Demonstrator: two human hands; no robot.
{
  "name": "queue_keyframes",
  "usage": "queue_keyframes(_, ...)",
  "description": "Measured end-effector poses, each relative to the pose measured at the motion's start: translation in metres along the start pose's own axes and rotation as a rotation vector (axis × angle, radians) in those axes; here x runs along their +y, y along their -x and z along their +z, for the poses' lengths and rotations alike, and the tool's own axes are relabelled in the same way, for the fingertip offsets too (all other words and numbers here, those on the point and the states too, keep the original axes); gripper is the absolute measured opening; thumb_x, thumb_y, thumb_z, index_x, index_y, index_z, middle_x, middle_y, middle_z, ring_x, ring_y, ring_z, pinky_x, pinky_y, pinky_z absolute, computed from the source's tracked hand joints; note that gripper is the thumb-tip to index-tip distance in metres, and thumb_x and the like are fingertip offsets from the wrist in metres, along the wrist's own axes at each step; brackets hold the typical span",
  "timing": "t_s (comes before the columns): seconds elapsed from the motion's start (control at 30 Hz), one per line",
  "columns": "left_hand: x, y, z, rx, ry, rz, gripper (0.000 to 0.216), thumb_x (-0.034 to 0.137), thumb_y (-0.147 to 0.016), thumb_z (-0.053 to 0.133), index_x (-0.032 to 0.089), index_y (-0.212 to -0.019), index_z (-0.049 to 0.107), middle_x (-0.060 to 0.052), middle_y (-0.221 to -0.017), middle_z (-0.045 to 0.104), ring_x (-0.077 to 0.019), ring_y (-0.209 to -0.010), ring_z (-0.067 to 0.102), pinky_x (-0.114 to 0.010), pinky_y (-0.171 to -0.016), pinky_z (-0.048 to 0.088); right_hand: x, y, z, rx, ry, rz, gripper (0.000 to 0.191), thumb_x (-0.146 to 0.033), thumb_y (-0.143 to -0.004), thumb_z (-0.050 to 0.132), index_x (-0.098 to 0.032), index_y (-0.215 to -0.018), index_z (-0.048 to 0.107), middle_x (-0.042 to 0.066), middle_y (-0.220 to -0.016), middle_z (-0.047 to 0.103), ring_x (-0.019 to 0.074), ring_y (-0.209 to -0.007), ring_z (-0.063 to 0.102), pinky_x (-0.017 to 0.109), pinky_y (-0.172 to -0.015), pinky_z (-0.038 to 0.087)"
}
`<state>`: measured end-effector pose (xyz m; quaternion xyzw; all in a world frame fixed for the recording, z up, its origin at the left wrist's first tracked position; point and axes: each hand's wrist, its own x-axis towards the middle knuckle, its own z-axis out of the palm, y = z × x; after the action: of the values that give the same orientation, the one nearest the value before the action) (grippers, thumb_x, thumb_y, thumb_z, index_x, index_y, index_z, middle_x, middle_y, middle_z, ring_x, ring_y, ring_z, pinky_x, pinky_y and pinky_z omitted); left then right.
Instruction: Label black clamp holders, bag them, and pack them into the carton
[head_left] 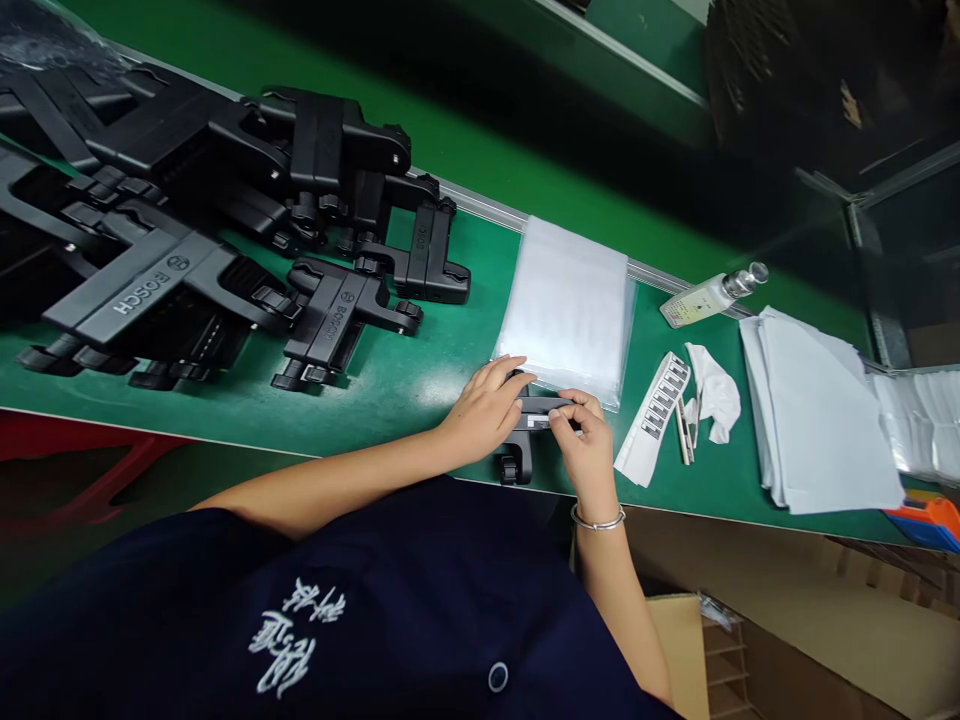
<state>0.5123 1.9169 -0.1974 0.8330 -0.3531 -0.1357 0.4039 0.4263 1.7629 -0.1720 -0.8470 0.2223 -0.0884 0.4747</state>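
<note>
A small black plastic bracket (517, 450) with a knob at its near end lies at the table's front edge, between my hands. A white label (538, 421) shows on its upward face. My left hand (484, 412) is closed over the bracket's left end, its fingers reaching across the top. At the right end, my right hand (586, 440) grips the bracket, the thumb and fingertips at the label's edge. My fingers hide part of the bracket. To the right lies a strip of black-and-white labels (664, 400) on white backing paper.
Several black clamp-like brackets (330, 315) crowd the left, with a larger grey one marked BOSCH (142, 285). Clear plastic bags (566, 300) lie beyond my hands. Rightward are a bottle (701, 300), a pen-like tool (685, 432), a white cloth (716, 390) and a paper stack (817, 410).
</note>
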Motion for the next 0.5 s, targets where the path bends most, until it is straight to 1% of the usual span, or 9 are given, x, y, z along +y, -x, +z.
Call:
queue_keyframes(0.1,0.0001,0.0,0.0,-0.003,-0.001,0.0,0.04,0.017,-0.091,0.036,0.018,-0.129,0.049,-0.012,-0.146,0.038,-0.0282,-0.141,0.028,-0.05,-0.115,0.03,0.0008,-0.0006,-0.0006,-0.001,0.003,-0.001,0.019,-0.031,-0.081,0.06,-0.022,-0.064,0.061,0.009,-0.108,0.061,0.0269,-0.111,0.054,0.047,-0.099,0.037)
queue_keyframes(0.27,-0.0003,-0.0001,0.0006,0.006,0.002,0.002,0.04,0.017,-0.091,0.036,0.019,-0.129,0.05,-0.011,-0.146,0.038,-0.0281,-0.14,0.029,-0.05,-0.115,0.03,0.0037,-0.0016,-0.001,-0.013,-0.056,0.014,0.018,-0.032,-0.081,0.061,-0.022,-0.065,0.062,0.008,-0.109,0.061,0.0267,-0.113,0.054,0.047,-0.101,0.037)
queue_keyframes(0.5,0.0005,0.0001,-0.0006,0.006,-0.001,0.007,0.04,0.017,-0.091,0.036,0.018,-0.129,0.05,-0.012,-0.146,0.038,-0.0284,-0.14,0.03,-0.05,-0.115,0.031,0.0019,-0.0005,0.0001,-0.001,-0.021,0.002,0.018,-0.032,-0.081,0.061,-0.022,-0.066,0.062,0.009,-0.109,0.061,0.0265,-0.112,0.054,0.046,-0.1,0.037)
